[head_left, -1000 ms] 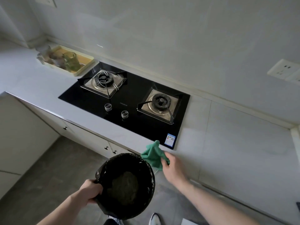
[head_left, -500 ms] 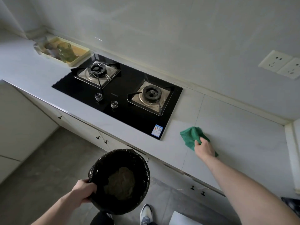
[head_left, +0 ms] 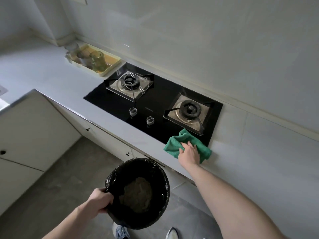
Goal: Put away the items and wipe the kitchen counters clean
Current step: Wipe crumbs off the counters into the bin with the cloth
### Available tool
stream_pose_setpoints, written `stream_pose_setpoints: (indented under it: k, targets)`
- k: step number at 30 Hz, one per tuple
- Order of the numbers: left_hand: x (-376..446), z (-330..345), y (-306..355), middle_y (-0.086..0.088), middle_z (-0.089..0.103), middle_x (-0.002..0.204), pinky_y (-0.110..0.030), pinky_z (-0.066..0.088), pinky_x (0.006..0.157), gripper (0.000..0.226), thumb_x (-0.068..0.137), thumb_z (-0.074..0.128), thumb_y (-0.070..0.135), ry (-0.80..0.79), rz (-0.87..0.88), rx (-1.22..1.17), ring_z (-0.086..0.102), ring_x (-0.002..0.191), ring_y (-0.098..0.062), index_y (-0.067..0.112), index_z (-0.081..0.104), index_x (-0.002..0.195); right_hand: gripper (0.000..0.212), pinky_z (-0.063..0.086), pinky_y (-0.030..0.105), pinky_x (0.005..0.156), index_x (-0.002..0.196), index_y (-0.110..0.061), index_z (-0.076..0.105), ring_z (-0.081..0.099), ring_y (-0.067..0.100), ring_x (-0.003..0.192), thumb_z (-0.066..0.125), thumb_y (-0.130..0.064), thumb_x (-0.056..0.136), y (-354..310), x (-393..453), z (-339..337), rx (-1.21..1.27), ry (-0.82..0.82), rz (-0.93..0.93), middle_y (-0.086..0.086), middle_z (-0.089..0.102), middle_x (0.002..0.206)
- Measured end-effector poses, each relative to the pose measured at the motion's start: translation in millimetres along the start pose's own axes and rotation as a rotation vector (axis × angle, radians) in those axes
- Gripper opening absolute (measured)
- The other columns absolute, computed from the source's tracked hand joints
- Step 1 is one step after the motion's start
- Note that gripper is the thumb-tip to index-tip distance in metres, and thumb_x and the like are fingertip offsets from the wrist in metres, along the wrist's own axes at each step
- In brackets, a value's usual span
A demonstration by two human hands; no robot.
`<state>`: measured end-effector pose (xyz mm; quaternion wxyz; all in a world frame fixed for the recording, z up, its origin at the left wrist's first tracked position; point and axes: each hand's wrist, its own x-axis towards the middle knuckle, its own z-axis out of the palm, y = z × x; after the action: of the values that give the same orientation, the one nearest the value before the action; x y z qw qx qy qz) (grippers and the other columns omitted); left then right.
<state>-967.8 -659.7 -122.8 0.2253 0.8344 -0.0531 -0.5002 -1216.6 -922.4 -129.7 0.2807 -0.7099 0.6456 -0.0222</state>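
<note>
Grey counter [head_left: 57,83] runs along the wall w/ a black glass gas hob [head_left: 155,107] set into it: two burners, two knobs [head_left: 133,111] near its front edge. Yellow tray [head_left: 110,63] sits at the back of the counter, just left of the hob's far left corner, holding a green glass [head_left: 98,60] & a few other glass items too blurred to name.

Black-lined bin [head_left: 138,192] is held off the floor, in front of the counter's front edge, w/ a brownish crumpled wad at the bottom. Left hand [head_left: 100,200] grips the bin's left rim, fingers curled over the edge.

Green cloth [head_left: 185,144] lies at the hob's front right corner, half on the black glass, half on the counter between hob & front edge. Right hand [head_left: 189,154] rests on top of the cloth's near part, palm down, fingers loosely together & pressing it flat; cloth sticks out to the left, right & beyond the fingertips. Can't tell if the thumb tucks under the fabric.

Two shoes [head_left: 120,232] show at the bottom edge, on the grey floor.
</note>
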Motion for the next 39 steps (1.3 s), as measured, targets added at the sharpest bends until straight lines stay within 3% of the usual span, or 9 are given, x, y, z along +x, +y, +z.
stream_pose_setpoints:
  k: [4, 9, 12, 14, 17, 21, 26, 32, 39]
  targets:
    - [28, -42, 12, -0.009, 0.055, 0.050, -0.026, 0.049, 0.041, 0.025, 0.066, 0.051, -0.012, 0.009, 0.021, 0.001, 0.055, 0.041, -0.023, 0.004, 0.069, 0.070, 0.041, 0.026, 0.053, 0.120, 0.142, -0.034, 0.055, 0.020, 0.031, 0.154, 0.052, -0.022, 0.102, -60, -5, 34, -0.054, 0.012, -0.051, -0.004, 0.034, 0.163]
    - [65, -95, 21, -0.009, 0.056, 0.051, -0.025, 0.047, 0.041, 0.026, 0.065, 0.051, -0.011, 0.016, 0.025, 0.015, 0.056, 0.041, -0.024, 0.004, 0.071, 0.073, 0.040, 0.032, 0.035, 0.118, 0.140, -0.026, 0.058, 0.037, 0.024, 0.147, 0.052, -0.017, 0.102, -131, -38, 82, -0.012, -0.081, -0.172, -0.003, 0.050, 0.153]
    - [85, -121, 26, -0.009, 0.058, 0.051, -0.026, 0.047, 0.042, 0.027, 0.063, 0.052, -0.009, 0.002, 0.032, 0.033, 0.058, 0.043, -0.025, 0.006, 0.072, 0.071, 0.035, 0.048, 0.031, 0.094, 0.134, -0.031, 0.062, 0.059, 0.018, 0.123, 0.052, -0.022, 0.102, -166, -54, 87, 0.065, -0.148, -0.235, -0.009, 0.066, 0.131]
    - [97, -137, 28, -0.009, 0.061, 0.052, -0.028, 0.051, 0.045, 0.025, 0.057, 0.054, -0.003, 0.005, 0.023, 0.051, 0.061, 0.047, -0.026, 0.009, 0.073, 0.069, 0.031, 0.046, 0.027, 0.081, 0.129, -0.035, 0.064, 0.063, 0.016, 0.109, 0.051, -0.025, 0.102, -180, -54, 81, 0.134, -0.170, -0.258, -0.011, 0.071, 0.118]
    - [115, -158, 28, -0.009, 0.064, 0.054, -0.029, 0.051, 0.047, 0.036, 0.042, 0.053, 0.006, -0.015, 0.024, 0.054, 0.064, 0.051, -0.027, 0.009, 0.075, 0.071, 0.031, 0.050, 0.030, 0.087, 0.127, -0.034, 0.065, 0.065, 0.015, 0.108, 0.051, -0.024, 0.101, -188, -46, 61, 0.194, -0.066, -0.289, -0.012, 0.072, 0.117]
    - [127, -179, 33, -0.010, 0.061, 0.052, -0.026, 0.049, 0.045, 0.037, 0.040, 0.053, 0.006, -0.013, 0.013, 0.026, 0.060, 0.048, -0.026, 0.006, 0.074, 0.071, 0.031, 0.051, 0.027, 0.094, 0.131, -0.028, 0.065, 0.064, 0.010, 0.113, 0.052, -0.023, 0.104, -200, -7, 24, 0.305, 0.164, -0.298, -0.014, 0.070, 0.124]
    - [140, -199, 44, -0.008, 0.060, 0.051, -0.026, 0.047, 0.046, 0.041, 0.037, 0.052, 0.006, 0.013, -0.006, 0.039, 0.057, 0.046, -0.023, 0.007, 0.076, 0.070, 0.034, 0.051, 0.032, 0.094, 0.133, -0.029, 0.063, 0.061, 0.018, 0.120, 0.050, -0.021, 0.103, -235, 76, -4, 0.150, 0.284, -0.289, -0.011, 0.065, 0.133]
    - [146, -227, 63, -0.003, 0.057, 0.048, -0.018, 0.040, 0.040, 0.022, 0.054, 0.064, 0.000, 0.049, -0.012, 0.142, 0.052, 0.041, -0.020, 0.013, 0.075, 0.068, 0.029, 0.052, 0.036, 0.091, 0.120, -0.024, 0.068, 0.063, 0.032, 0.113, 0.048, -0.021, 0.099, -270, 150, -3, -0.270, -0.080, -0.088, 0.008, 0.067, 0.123]
    - [180, -256, 60, -0.003, 0.060, 0.049, -0.020, 0.046, 0.046, 0.037, 0.040, 0.059, 0.009, 0.072, -0.063, 0.095, 0.057, 0.047, -0.020, 0.011, 0.079, 0.071, 0.025, 0.042, 0.012, 0.065, 0.120, -0.017, 0.065, 0.068, 0.027, 0.106, 0.048, -0.016, 0.101, -307, 162, 39, -0.321, -0.231, -0.202, 0.005, 0.066, 0.100]
